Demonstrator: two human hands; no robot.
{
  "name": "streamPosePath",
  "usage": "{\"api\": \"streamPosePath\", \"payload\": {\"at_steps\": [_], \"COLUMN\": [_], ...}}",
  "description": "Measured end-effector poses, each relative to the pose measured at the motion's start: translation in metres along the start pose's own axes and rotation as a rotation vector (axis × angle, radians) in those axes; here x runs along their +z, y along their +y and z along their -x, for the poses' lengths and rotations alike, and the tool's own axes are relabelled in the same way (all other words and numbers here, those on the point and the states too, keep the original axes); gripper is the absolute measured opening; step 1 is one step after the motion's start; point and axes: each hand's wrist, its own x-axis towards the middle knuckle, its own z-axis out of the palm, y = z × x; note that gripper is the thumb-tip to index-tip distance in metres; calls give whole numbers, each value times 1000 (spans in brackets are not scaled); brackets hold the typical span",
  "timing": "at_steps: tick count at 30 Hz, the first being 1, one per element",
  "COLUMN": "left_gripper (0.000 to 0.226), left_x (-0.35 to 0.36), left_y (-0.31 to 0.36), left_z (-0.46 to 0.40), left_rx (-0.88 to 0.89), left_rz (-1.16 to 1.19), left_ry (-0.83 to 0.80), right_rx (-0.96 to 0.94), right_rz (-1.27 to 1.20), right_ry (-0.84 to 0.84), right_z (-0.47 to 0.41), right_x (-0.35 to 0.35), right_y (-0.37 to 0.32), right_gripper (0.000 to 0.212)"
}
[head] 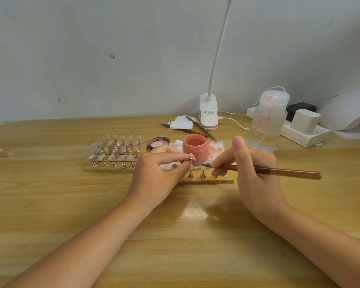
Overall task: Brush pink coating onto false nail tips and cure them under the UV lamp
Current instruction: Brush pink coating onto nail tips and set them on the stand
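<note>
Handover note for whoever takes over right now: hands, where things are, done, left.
Left hand: pinches a nail tip on its stand in front of the open pink jar.
Right hand: holds the brush, bristles pointing at that tip.
Jar lid lies left of the jar. Near wooden strip: two stands, tips look pinkish. Far-left rack: rows of clear tips.
UV lamp at far right; nothing visibly under it.
Done: at most a few tips coated. Left: finish this tip, coat the clear rows, cure all.
</note>
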Motion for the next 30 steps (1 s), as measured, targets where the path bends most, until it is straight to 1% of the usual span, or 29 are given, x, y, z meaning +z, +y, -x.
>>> {"api": "streamPosePath", "payload": {"at_steps": [3, 5, 8, 10, 12, 14, 16, 17, 20, 22, 24, 27, 29, 30], "left_gripper": [25, 24, 27, 28, 25, 24, 26, 26, 25, 23, 19, 22, 22, 20], "left_x": [0, 0, 0, 0, 0, 0, 0, 0, -1, 0, 1, 1, 2, 2], "left_y": [0, 0, -1, -1, -1, -1, 0, 0, 0, 1, 2, 2, 2, 3], "left_z": [0, 0, 0, -1, 0, 0, 0, 0, -1, -1, -1, 0, 0, 0], "left_rx": [2, 4, -1, -6, -2, 6, 17, 27, 68, 97, 118, 131, 133, 133], "left_rz": [-9, -8, -5, -3, -4, 1, 2, -2, -2, 9, 15, 27, 25, 26], "left_ry": [-1, -5, -2, -1, -7, -8, -5, -4, -4, -14, -24, -30, -39, -44], "right_rx": [-69, -63, -29, -86, -135, -103, -74, -93, -199, -170, -145, -147, -159, -163], "right_rz": [26, 50, 24, 40, 102, 126, 97, 94, 149, 144, 147, 144, 188, 220], "right_ry": [-38, -73, -28, -26, -75, -84, -46, -31, -9, -10, -31, -64, -99, -116], "right_z": [0, 0, 1, 0, -1, 0, 0, 0, -2, -2, -2, -3, -3, -3], "right_x": [0, 1, 0, -1, 0, 0, -3, -4, -5, -3, 0, 0, -1, -1], "right_y": [-1, 0, 0, -1, -1, 0, -1, -3, -8, -8, -5, -3, -2, 0], "right_gripper": [48, 48, 50, 49, 46, 47, 48, 44, 23, 14, 12, 12, 11, 8]}}
